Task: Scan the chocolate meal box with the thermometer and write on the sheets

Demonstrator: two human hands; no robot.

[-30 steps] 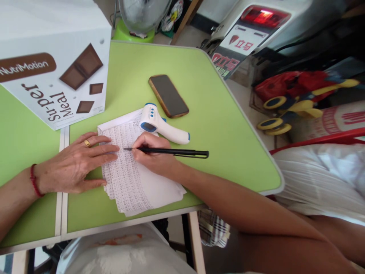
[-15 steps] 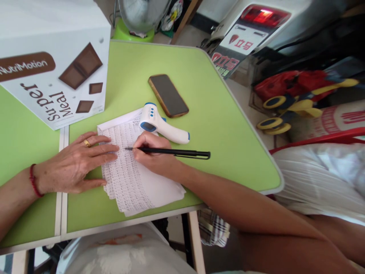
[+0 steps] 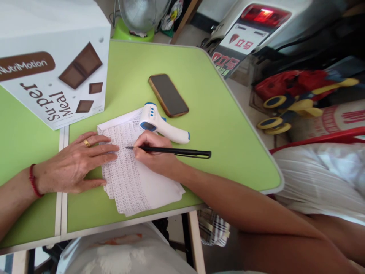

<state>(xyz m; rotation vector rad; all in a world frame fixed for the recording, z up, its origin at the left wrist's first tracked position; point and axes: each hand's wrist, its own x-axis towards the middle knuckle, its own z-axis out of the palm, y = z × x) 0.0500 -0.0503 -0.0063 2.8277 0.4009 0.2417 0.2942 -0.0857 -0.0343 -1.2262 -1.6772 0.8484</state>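
Observation:
My left hand (image 3: pixel 78 163) lies flat with fingers stretched, the fingertips on the left edge of a sheaf of handwritten paper (image 3: pixel 162 194). It wears a gold ring and a red bead bracelet. My right hand (image 3: pixel 155 154) is closed around a black pen (image 3: pixel 185 152), its tip touching or just above the written lines and its capped end pointing right. A white and blue infrared thermometer (image 3: pixel 171 131) lies across the paper's upper right corner, just above my right hand. Beyond it a smartphone (image 3: pixel 169 95) in a brown case rests on the table.
A large white carton (image 3: pixel 80 34) stands on the left of the green folding table (image 3: pixel 216 114), near its seam. Behind the table are a fan (image 3: pixel 137 15) and a vehicle's lit tail light (image 3: pixel 265 15). A person's white clothing (image 3: pixel 319 175) shows beyond the right edge.
The pen and my right hand have shifted very slightly up and right. The paper's lower edge has moved a little to the left. My left hand stays where it was.

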